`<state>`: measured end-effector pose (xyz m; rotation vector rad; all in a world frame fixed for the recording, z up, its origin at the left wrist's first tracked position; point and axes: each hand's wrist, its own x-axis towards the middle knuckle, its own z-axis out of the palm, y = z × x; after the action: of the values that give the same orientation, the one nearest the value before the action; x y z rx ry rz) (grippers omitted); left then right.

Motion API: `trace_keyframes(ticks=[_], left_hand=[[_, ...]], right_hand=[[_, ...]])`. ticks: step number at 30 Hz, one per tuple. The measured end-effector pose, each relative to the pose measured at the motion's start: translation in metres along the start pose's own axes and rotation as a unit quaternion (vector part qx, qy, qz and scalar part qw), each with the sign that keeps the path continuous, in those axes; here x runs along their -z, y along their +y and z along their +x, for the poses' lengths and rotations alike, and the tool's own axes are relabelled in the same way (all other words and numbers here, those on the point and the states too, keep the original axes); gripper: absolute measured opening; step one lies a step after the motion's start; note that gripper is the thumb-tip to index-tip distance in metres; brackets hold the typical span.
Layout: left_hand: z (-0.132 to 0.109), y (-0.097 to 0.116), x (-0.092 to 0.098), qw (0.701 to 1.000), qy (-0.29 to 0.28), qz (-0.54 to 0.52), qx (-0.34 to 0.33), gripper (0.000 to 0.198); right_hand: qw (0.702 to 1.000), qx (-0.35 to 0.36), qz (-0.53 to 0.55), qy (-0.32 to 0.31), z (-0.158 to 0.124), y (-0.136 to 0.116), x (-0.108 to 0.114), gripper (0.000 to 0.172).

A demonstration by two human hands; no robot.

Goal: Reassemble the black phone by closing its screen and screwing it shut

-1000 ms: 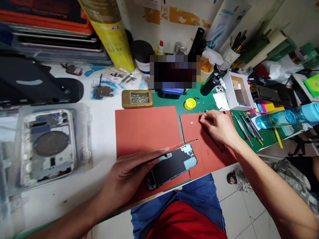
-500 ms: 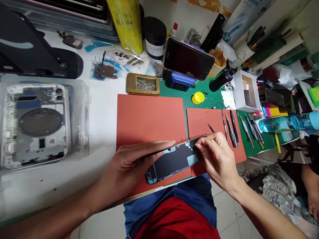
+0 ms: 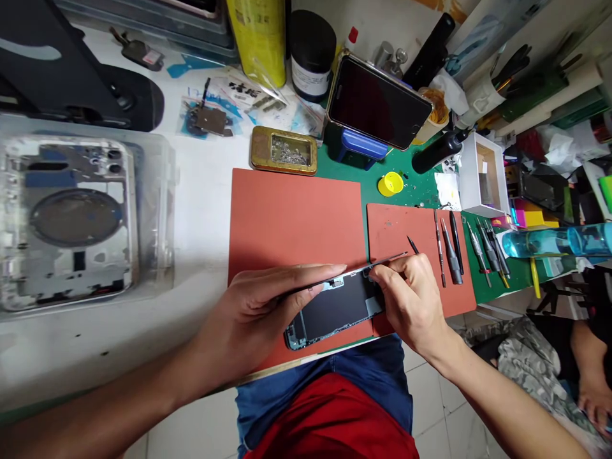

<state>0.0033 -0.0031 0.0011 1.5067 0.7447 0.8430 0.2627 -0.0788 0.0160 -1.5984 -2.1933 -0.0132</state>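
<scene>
An opened phone screen (image 3: 340, 307), its black inner side and blue-edged rim facing me, is tilted above the near edge of the red mats. My left hand (image 3: 268, 303) grips its left part and upper edge, fingers stretched along the top and thumb over the inner face. At its upper right corner, my right hand (image 3: 412, 293) is closed in a pinch; what lies between these fingertips is hidden. A thin dark edge runs along the top toward that hand. A dark pointed tool tip (image 3: 412, 244) shows just beyond the right knuckles; I cannot tell whether it is held.
Two red mats (image 3: 291, 217) lie under my hands. Right of them are several thin hand tools (image 3: 451, 252). Behind stand a tin of screws (image 3: 284, 150), a yellow cap (image 3: 391, 184) and a propped phone (image 3: 380, 105). A phone housing in a clear box (image 3: 155, 204) is at left.
The view has shifted slightly, so the bench appears moved. My right fingertips have moved slightly left along the phone screen's upper corner; my left hand keeps its grip.
</scene>
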Motion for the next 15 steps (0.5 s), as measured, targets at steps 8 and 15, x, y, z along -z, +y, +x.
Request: trace_keyframes(ticks=[8,15], left_hand=[[-0.0015,-0.0010,0.0018,1.000,0.000,0.018,0.012,0.033],[-0.0018,-0.0019,0.0011,1.000,0.005,0.019,0.006,0.039]], right_hand=[[0.999,0.011,-0.028,-0.023,-0.0012,0.0014,0.0018,0.041],[0.999,0.019,-0.034,-0.022,-0.0003,0.0002,0.0010,0.038]])
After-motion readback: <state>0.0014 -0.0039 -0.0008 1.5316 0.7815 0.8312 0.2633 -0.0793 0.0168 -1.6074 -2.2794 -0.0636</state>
